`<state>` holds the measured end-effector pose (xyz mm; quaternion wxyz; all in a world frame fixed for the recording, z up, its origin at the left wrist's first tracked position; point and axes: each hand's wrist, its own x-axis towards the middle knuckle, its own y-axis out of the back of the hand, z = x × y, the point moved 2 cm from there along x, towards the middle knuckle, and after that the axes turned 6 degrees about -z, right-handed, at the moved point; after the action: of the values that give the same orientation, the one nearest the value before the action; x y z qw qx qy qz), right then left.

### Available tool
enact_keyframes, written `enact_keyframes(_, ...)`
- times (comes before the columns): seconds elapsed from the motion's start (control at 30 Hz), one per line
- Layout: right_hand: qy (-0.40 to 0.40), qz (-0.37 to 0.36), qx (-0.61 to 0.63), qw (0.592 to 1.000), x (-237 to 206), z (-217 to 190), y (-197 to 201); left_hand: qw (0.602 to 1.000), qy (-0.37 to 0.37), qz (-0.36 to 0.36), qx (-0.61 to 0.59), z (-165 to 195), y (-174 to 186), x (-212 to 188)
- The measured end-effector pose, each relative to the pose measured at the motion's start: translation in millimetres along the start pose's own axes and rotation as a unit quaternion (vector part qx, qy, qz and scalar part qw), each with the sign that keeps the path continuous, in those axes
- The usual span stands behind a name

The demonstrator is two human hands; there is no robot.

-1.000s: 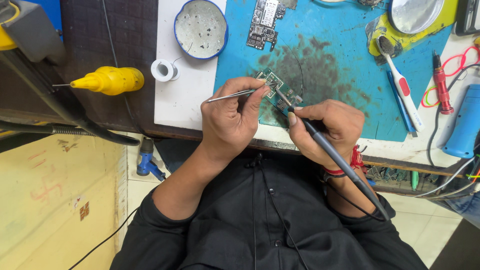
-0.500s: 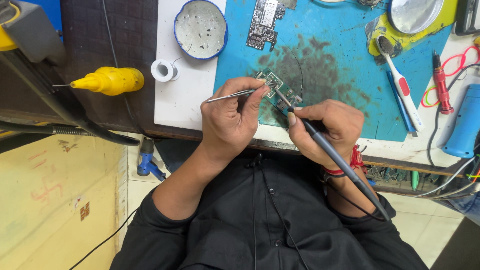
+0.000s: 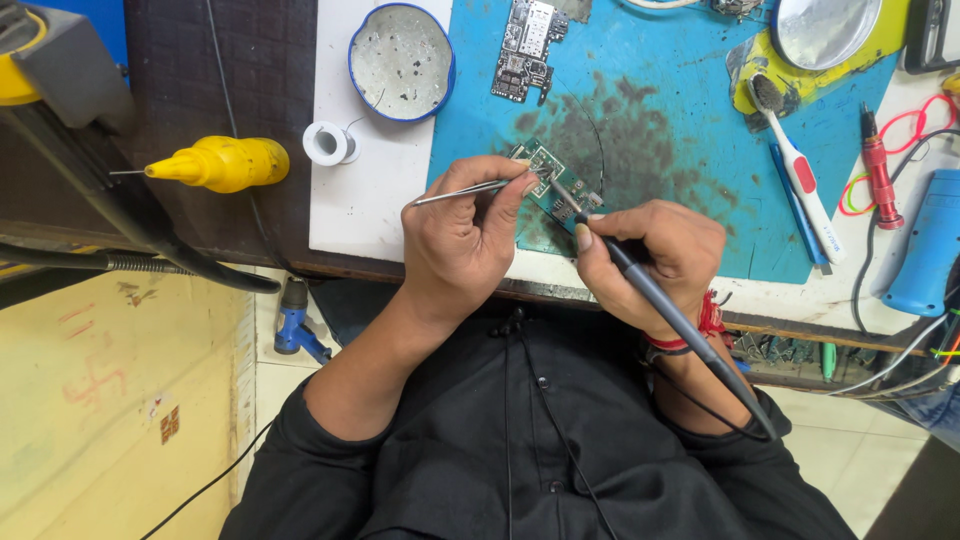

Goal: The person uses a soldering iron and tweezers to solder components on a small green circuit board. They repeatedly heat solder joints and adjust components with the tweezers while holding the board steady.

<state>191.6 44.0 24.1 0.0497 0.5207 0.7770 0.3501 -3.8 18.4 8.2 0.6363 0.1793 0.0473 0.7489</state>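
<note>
- Circuit board point(image 3: 556, 188), small and green, lies on the blue mat point(image 3: 680, 130) near the table's point(image 3: 360, 215) front edge, right under your fingers.
- Your left hand point(image 3: 465, 235) pinches metal tweezers point(image 3: 455, 191) between thumb and fingertips, tips pointing at the board.
- Your right hand point(image 3: 650, 255) grips a soldering iron point(image 3: 640, 280) like a pen, fingers closed around it, tip touching the board.
- Soldering looks mid-way; whether a joint is finished is too small to tell.
- Farther out: a second board point(image 3: 527, 45), a round tin point(image 3: 402, 60), a solder spool point(image 3: 329, 143), a yellow bottle point(image 3: 225, 163), a toothbrush point(image 3: 795, 165).
</note>
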Motion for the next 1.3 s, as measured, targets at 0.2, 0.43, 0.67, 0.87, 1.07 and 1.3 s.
enact_keyframes(0.2, -0.005, 0.004, -0.001, 1.0, 0.0, -0.4, -0.8, 1.0, -0.003, 0.001, -0.005, -0.3, 0.1, -0.4)
enact_keyframes(0.43, -0.002, 0.002, -0.003, 1.0, 0.1, -1.1, -0.6, 1.0, 0.003, 0.0, -0.009, -0.4, -0.7, -0.2)
enact_keyframes(0.67, 0.0, 0.003, -0.003, 1.0, 0.5, 0.2, -0.4, 1.0, 0.001, 0.002, -0.007, -0.7, -0.5, 0.1)
enact_keyframes(0.87, 0.001, 0.003, -0.001, 1.0, -0.6, -0.4, -0.2, 1.0, 0.001, 0.003, -0.007, -0.4, -0.3, -0.6)
enact_keyframes(1.07, -0.001, 0.003, -0.006, 1.0, -0.6, -0.3, -0.1, 1.0, 0.001, 0.003, 0.0, -0.3, -0.6, -0.1)
enact_keyframes(1.3, 0.004, 0.001, 0.004, 1.0, -0.4, 0.0, -0.3, 1.0, 0.003, 0.001, -0.004, -0.4, -0.4, -0.5)
